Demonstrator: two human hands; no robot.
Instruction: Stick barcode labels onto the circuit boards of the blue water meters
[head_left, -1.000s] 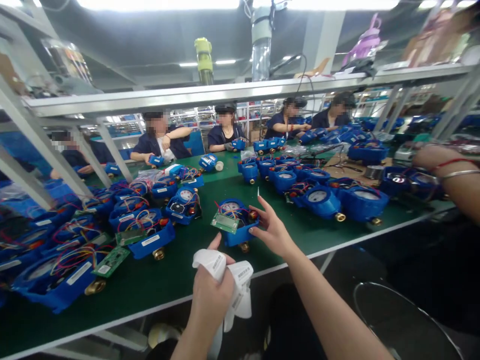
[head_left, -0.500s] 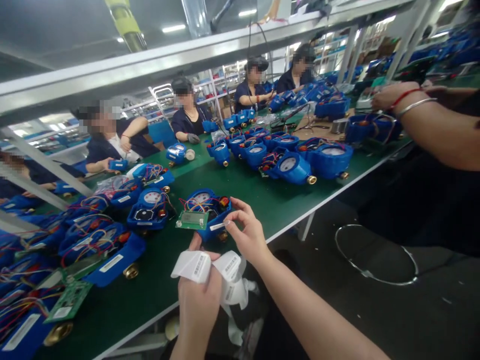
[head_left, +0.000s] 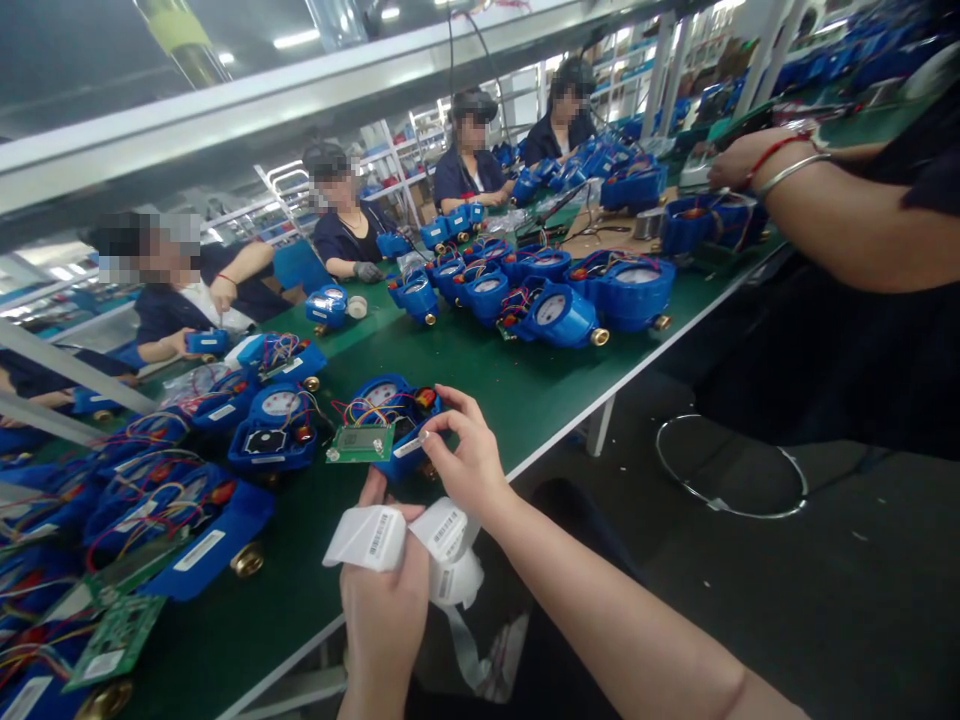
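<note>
A blue water meter [head_left: 384, 388] sits at the table's near edge, its housing uncovered and coloured wires showing. A green circuit board with a display [head_left: 361, 443] hangs out on its left side. My right hand [head_left: 471, 455] is at the meter's right side, thumb and forefinger pinched at the end of a small white label [head_left: 409, 447] on the housing's front. The other fingers reach along the meter's edge. Below, my left hand [head_left: 386, 605] is closed on a folded strip of white barcode labels [head_left: 367, 540], which trails down beneath the table edge. Its fingertips touch the meter's underside.
Several more blue meters crowd the green table [head_left: 330, 525] at left. Another group of meters [head_left: 559, 312] stands further right. Co-workers sit along the far side, and a co-worker's arm [head_left: 832, 210] reaches in at right. A metal ring stool base [head_left: 731, 500] is on the floor.
The view has shifted, so the whole scene sits further left. My right fingers stay pinched at the label, and my left hand still holds the label strip.
</note>
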